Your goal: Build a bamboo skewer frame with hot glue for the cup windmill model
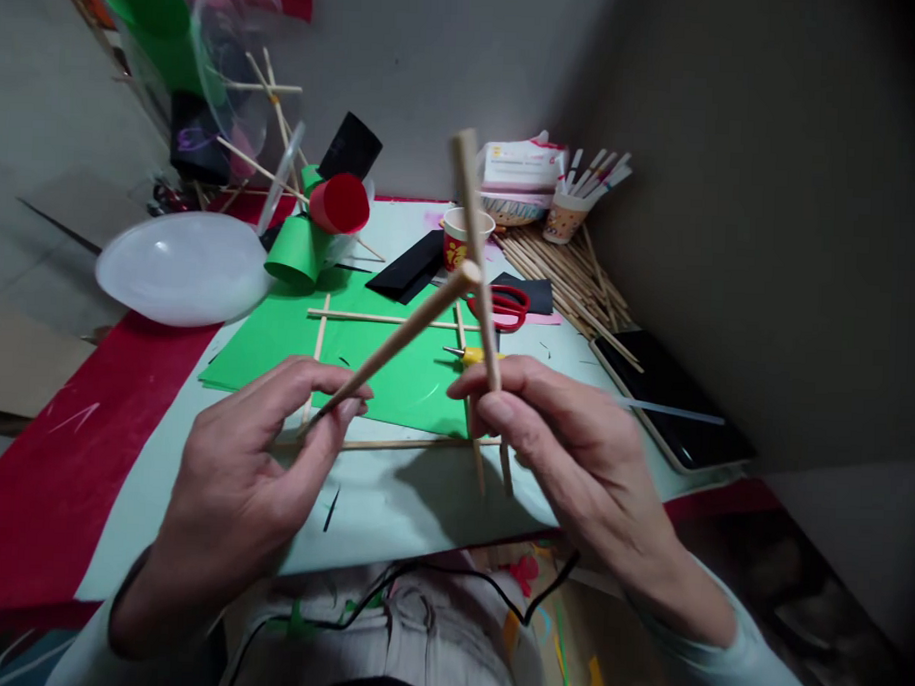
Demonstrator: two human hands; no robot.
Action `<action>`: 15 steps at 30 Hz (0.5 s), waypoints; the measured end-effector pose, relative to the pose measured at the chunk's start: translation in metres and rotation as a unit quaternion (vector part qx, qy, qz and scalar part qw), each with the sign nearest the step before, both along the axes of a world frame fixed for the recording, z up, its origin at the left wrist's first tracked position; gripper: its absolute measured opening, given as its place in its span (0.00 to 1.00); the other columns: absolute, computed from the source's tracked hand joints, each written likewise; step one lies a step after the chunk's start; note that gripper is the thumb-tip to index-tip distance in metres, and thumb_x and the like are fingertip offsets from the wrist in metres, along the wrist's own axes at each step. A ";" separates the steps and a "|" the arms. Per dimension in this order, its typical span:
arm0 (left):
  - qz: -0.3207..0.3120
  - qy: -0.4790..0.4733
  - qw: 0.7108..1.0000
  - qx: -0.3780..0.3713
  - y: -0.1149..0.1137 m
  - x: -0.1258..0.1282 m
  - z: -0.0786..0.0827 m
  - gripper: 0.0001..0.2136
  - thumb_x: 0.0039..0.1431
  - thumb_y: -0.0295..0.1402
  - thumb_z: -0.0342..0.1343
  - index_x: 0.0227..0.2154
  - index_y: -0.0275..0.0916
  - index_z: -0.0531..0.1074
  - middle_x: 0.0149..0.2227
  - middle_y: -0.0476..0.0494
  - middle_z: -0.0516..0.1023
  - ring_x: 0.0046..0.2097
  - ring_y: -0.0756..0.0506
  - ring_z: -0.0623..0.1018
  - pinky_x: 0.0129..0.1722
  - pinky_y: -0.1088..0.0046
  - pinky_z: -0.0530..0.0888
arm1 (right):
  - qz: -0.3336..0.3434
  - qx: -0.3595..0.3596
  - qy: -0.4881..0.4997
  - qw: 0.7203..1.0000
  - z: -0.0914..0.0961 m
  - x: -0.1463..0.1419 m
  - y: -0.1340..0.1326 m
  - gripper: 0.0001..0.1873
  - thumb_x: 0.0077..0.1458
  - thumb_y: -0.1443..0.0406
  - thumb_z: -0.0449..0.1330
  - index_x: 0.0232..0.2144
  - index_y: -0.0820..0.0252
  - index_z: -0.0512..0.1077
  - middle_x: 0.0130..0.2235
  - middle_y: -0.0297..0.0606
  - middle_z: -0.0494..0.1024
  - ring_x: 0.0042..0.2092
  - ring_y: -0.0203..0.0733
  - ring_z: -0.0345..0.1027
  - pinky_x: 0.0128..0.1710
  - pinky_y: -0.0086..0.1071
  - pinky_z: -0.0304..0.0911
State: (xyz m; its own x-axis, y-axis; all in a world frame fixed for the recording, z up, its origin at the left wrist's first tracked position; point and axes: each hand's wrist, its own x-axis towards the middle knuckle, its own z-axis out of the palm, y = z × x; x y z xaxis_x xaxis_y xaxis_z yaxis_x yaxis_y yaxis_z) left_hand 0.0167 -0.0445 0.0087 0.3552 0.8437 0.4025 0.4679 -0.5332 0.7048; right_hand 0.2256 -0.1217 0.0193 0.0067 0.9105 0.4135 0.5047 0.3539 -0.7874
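Observation:
My left hand pinches a wooden stick that slants up to the right, toward the camera. Between thumb and fingers of my right hand is another wooden stick, held nearly upright. The far end of the left stick overlaps the right one in view; whether they touch I cannot tell. Below them, a square frame of sticks lies partly on green paper sheets. Near my right fingertips is a yellow tool with a metal tip, probably a glue gun nozzle, mostly hidden. Red-handled scissors lie just beyond.
A pile of sticks lies at the back right, by a cup of pens and a tissue pack. A black tablet-like device sits at right. Paper tubes and a white balloon-like object stand left. A black cable crosses my lap.

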 end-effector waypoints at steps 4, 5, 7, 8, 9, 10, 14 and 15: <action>0.030 0.002 0.999 -0.031 -0.002 0.002 0.005 0.05 0.61 0.40 0.56 0.37 0.50 0.76 0.38 0.57 0.82 0.41 0.48 0.80 0.43 0.75 0.74 | 0.038 0.039 -0.058 0.997 -0.003 -0.007 0.004 0.10 0.72 0.64 0.53 0.45 0.59 0.74 0.37 0.34 0.75 0.39 0.36 0.67 0.40 0.30 0.62; 0.037 0.002 0.999 -0.039 -0.003 0.003 0.006 0.06 0.60 0.41 0.57 0.38 0.51 0.76 0.39 0.57 0.83 0.43 0.48 0.81 0.44 0.74 0.75 | 0.043 0.047 -0.072 0.995 -0.004 -0.008 0.005 0.10 0.72 0.64 0.53 0.46 0.60 0.74 0.36 0.35 0.74 0.39 0.36 0.66 0.41 0.31 0.61; 0.045 -0.009 0.998 -0.049 -0.004 0.002 0.006 0.08 0.58 0.43 0.58 0.40 0.52 0.75 0.40 0.58 0.82 0.43 0.47 0.81 0.45 0.75 0.76 | 0.048 0.059 -0.096 0.992 -0.005 -0.011 0.008 0.11 0.72 0.64 0.53 0.45 0.61 0.74 0.34 0.35 0.70 0.38 0.38 0.64 0.41 0.32 0.61; 0.045 -0.014 0.998 -0.046 -0.004 0.001 0.006 0.09 0.58 0.43 0.58 0.41 0.53 0.75 0.41 0.59 0.82 0.43 0.48 0.81 0.46 0.75 0.77 | 0.051 0.061 -0.105 0.991 -0.006 -0.013 0.009 0.11 0.72 0.64 0.52 0.45 0.61 0.74 0.33 0.35 0.69 0.37 0.38 0.62 0.41 0.33 0.60; 0.043 -0.018 0.998 -0.037 -0.004 0.001 0.006 0.10 0.58 0.43 0.58 0.43 0.54 0.74 0.43 0.60 0.81 0.43 0.49 0.80 0.46 0.77 0.77 | 0.057 0.061 -0.110 0.990 -0.007 -0.014 0.010 0.12 0.72 0.63 0.52 0.44 0.62 0.74 0.33 0.35 0.68 0.37 0.38 0.61 0.40 0.33 0.60; 0.040 -0.016 0.999 -0.025 -0.004 0.000 0.006 0.11 0.59 0.43 0.57 0.44 0.55 0.74 0.44 0.61 0.81 0.44 0.50 0.80 0.46 0.79 0.77 | 0.064 0.059 -0.112 0.990 -0.007 -0.015 0.011 0.12 0.72 0.63 0.51 0.44 0.62 0.74 0.33 0.36 0.68 0.37 0.38 0.61 0.40 0.33 0.60; 0.029 0.001 0.999 -0.021 -0.002 0.000 0.011 0.12 0.62 0.44 0.55 0.46 0.57 0.78 0.43 0.61 0.83 0.38 0.51 0.82 0.33 0.82 0.76 | 0.068 0.045 -0.110 0.991 -0.012 -0.016 0.013 0.13 0.73 0.64 0.50 0.44 0.62 0.74 0.34 0.36 0.67 0.38 0.38 0.60 0.40 0.33 0.58; 0.029 -0.007 0.999 -0.033 -0.002 0.001 0.013 0.12 0.61 0.43 0.55 0.44 0.56 0.79 0.42 0.60 0.84 0.36 0.51 0.82 0.30 0.82 0.76 | 0.062 0.043 -0.107 0.991 -0.014 -0.016 0.013 0.13 0.73 0.64 0.50 0.44 0.62 0.74 0.35 0.36 0.67 0.38 0.39 0.60 0.39 0.33 0.58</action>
